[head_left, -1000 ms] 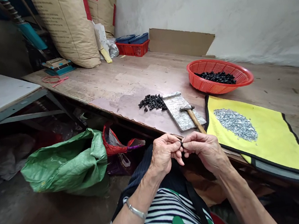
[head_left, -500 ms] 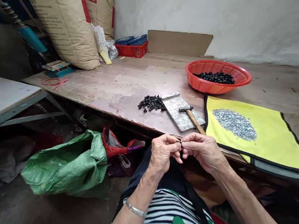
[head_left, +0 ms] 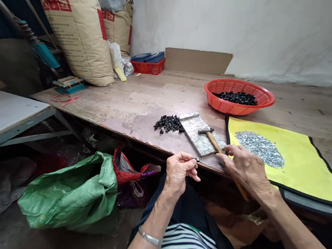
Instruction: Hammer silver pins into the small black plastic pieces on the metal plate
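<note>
Between thumb and forefinger, my left hand [head_left: 180, 171] pinches a small black part [head_left: 197, 160] just off the table's front edge. My right hand [head_left: 245, 167] is closed around the wooden handle of a hammer [head_left: 216, 142]. The hammer's head rests on a worn, silvery metal plate [head_left: 192, 131]. Beside the plate's left side lies a pile of small black parts [head_left: 168, 123]. To the right, a heap of tiny shiny metal pieces [head_left: 260, 149] sits on a yellow cloth [head_left: 301, 164] with black edging.
Behind the cloth stands a red plastic basket [head_left: 263, 106] holding many black parts. Large paper sacks [head_left: 83, 41] and a red crate [head_left: 149, 67] stand at the back. A green woven bag [head_left: 71, 192] and a red bag [head_left: 126, 169] are below the table's front edge.
My right hand has left the small black part and moved right, onto the hammer handle. The left hand still holds the part. The camera view has tilted slightly upward.
</note>
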`<act>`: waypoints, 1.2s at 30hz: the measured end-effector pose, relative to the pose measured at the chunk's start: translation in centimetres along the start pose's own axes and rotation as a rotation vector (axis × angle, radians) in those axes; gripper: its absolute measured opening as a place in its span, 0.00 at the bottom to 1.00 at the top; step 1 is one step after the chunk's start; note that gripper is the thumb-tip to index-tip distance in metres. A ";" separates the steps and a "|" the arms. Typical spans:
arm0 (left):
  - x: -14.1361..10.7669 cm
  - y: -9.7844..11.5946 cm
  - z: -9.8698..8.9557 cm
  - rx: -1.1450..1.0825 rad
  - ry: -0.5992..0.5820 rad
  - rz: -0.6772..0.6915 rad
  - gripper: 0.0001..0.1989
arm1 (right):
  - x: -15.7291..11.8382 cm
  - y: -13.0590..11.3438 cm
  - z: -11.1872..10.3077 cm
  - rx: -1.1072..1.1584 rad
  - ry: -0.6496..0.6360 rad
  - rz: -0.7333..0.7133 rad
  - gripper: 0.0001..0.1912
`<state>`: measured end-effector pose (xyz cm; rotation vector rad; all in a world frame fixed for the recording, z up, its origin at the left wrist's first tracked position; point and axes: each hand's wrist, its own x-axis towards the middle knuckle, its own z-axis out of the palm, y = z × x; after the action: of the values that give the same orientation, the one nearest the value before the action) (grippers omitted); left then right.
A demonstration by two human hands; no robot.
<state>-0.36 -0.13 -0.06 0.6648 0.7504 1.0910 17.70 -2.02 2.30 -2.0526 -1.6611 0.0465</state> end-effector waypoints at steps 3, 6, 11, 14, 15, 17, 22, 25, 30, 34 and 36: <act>1.1 0.6 0.4 0.015 0.009 0.010 0.14 | 0.9 0.3 0.5 0.010 -0.096 0.065 0.06; 2.4 1.2 0.9 0.044 0.013 0.012 0.13 | 1.9 0.7 0.5 0.316 -0.231 0.255 0.09; 4.9 1.5 1.8 0.156 0.066 -0.015 0.09 | 2.1 1.0 -0.3 0.743 -0.594 0.452 0.10; 6.3 1.0 2.0 0.213 0.091 -0.034 0.08 | 1.4 0.9 -0.6 0.932 -0.671 0.525 0.12; 6.6 0.8 2.0 0.226 0.098 -0.040 0.09 | 1.1 0.9 -0.6 0.963 -0.657 0.540 0.13; 7.1 0.4 2.0 0.251 0.116 -0.051 0.10 | 0.5 1.0 -0.6 0.984 -0.585 0.558 0.13; 7.7 0.0 2.0 0.294 0.160 -0.060 0.10 | -1.1 1.2 -0.2 0.539 -0.260 0.205 0.15; 7.9 0.0 2.1 0.310 0.177 -0.067 0.10 | -1.8 1.1 0.2 0.268 -0.096 -0.013 0.13; 8.0 0.0 2.3 0.324 0.185 -0.079 0.09 | -2.3 0.1 -0.5 0.064 0.061 -0.173 0.14; 8.0 0.0 2.3 0.334 0.181 -0.085 0.08 | -2.7 -0.9 -0.4 -0.028 0.218 -0.217 0.15; 8.1 0.1 2.3 0.336 0.190 -0.079 0.08 | -2.8 -1.0 -0.1 -0.171 0.104 -0.212 0.13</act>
<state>3.64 7.24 -0.30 0.8148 1.1302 0.9728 16.05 -4.53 1.98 -1.9492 -1.8622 -0.2778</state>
